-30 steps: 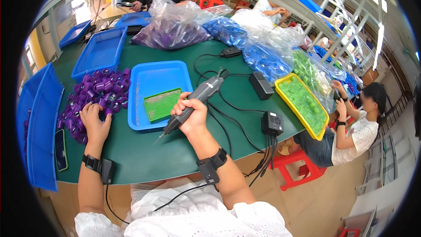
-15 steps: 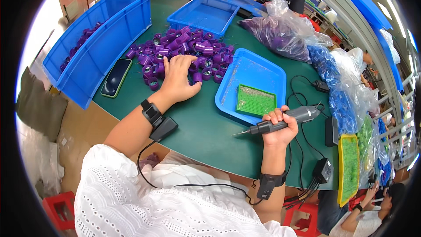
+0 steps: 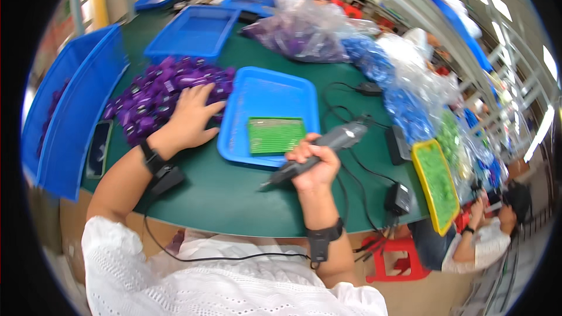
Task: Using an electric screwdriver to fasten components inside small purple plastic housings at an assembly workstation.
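Two hands are busy on the green worktop (image 3: 234, 199). The left hand (image 3: 190, 120) lies spread, fingers loose, on the heap of purple parts (image 3: 158, 90), gripping nothing that I can make out. The right hand (image 3: 313, 164) is clenched round a grey electric screwdriver (image 3: 319, 152), tip hanging over the worktop just off the blue tray (image 3: 266, 96) holding a green board (image 3: 275, 134). Its cord (image 3: 345, 181) trails loose by the wrist; a snag could probably jerk the tool.
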Motion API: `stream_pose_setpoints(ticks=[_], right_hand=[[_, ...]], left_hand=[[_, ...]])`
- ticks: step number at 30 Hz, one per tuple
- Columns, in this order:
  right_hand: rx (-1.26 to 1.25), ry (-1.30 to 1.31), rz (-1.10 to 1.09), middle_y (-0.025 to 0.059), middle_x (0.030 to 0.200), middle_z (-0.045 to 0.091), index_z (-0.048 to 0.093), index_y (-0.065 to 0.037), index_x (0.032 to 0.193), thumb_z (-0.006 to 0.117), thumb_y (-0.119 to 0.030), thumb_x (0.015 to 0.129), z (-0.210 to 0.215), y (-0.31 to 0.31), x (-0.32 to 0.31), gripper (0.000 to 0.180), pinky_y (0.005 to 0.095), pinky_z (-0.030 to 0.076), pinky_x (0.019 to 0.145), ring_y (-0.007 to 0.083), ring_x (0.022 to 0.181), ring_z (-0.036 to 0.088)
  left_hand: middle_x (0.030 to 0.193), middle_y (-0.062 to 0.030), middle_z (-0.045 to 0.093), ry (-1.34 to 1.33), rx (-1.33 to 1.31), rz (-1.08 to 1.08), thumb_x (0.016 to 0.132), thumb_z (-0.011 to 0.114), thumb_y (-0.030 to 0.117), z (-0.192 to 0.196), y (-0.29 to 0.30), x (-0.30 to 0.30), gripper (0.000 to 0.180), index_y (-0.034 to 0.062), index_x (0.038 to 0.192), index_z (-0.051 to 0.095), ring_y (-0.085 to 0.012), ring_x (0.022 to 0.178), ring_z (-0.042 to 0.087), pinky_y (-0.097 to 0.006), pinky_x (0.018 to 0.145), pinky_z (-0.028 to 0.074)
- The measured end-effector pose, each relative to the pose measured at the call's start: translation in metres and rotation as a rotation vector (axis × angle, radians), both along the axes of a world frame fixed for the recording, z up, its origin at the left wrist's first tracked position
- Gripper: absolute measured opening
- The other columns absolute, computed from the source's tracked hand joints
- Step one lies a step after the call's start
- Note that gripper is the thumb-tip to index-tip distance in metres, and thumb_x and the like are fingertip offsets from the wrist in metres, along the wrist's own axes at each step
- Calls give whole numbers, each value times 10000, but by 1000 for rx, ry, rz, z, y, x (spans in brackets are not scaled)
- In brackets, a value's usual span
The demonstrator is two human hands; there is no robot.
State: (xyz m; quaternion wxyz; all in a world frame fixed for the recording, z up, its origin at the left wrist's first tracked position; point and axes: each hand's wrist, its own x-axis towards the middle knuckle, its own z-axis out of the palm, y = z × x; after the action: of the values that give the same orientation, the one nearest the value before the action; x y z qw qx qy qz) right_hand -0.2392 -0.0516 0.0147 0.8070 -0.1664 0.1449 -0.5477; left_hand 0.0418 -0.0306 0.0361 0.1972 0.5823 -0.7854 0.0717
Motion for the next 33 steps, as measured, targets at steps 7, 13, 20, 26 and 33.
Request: stream_pose_setpoints(ticks=[7, 13, 20, 26, 33], right_hand=[[-130, 16, 24, 46, 638, 452, 553, -59, 913, 529, -87, 694, 7, -6, -10, 222, 352, 429, 652, 161, 558, 455], [-128, 8, 17, 45, 634, 448, 553, -56, 917, 518, -93, 707, 4, -4, -8, 216, 351, 434, 646, 160, 557, 452], [-22, 35, -16, 44, 619, 444, 529, -84, 913, 550, -85, 663, 4, 4, -4, 251, 370, 414, 640, 185, 556, 462], [-37, 97, -87, 34, 606, 442, 564, -69, 875, 548, -96, 668, 8, 3, -2, 210, 344, 410, 625, 160, 541, 442], [-58, 103, -73, 37, 617, 445, 520, -87, 869, 542, -85, 671, 5, -4, -6, 199, 359, 402, 632, 177, 554, 459]], left_hand=[[1301, -216, 395, 33, -73, 31, 675, 711, 194, -13, -19, -5, 436, 71, 1078, 598, -373, 1210, 359, -570, 1029, 235], [1027, -143, 483, 103, -203, -13, 628, 726, 170, -17, -18, 0, 335, 52, 917, 605, -315, 1016, 446, -443, 921, 333], [967, -105, 515, 88, -155, 33, 619, 720, 170, -14, -6, -2, 332, 57, 894, 571, -296, 994, 478, -511, 993, 283], [931, -88, 513, 64, -147, 30, 679, 706, 155, -11, -6, -11, 351, 54, 988, 573, -277, 955, 492, -547, 1017, 249], [882, -116, 489, -5, -101, 0, 709, 680, 138, -13, -9, -6, 283, 36, 935, 544, -293, 889, 502, -524, 966, 289]])
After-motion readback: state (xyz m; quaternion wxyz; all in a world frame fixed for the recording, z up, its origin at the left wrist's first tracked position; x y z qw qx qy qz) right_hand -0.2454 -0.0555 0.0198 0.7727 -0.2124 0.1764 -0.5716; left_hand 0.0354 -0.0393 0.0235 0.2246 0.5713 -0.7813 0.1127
